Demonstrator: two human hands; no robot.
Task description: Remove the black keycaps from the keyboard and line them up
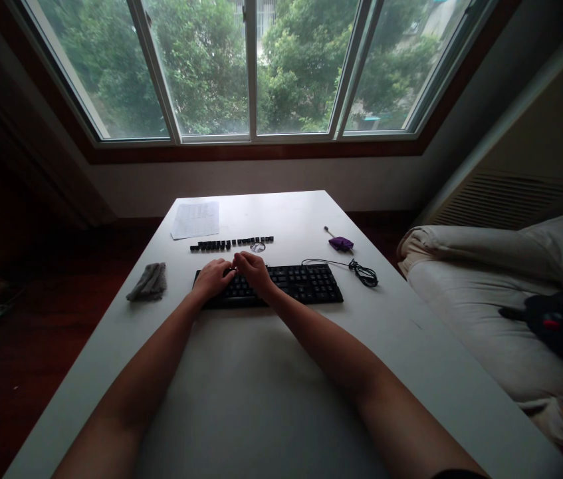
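A black keyboard (306, 283) lies across the white table in front of me. My left hand (213, 278) rests on its left part, fingers stretched forward and thumb towards the keys. Close beside it, my right hand (254, 271) is closed in a pinch above the keyboard's upper rows. Whatever the right fingers hold is too small and hidden to make out. Behind the keyboard stands a row of loose black keycaps (216, 245). A small round, shiny ring-like item (258, 247) lies just in front of that row's right end.
The white table (281, 386) also bears a grey cloth (149, 282) at left, a printed sheet (196, 219) at the back, a purple object with a thin stick (341, 244), and a coiled cable (363, 274) at right. A cushioned seat (470, 293) adjoins the right side.
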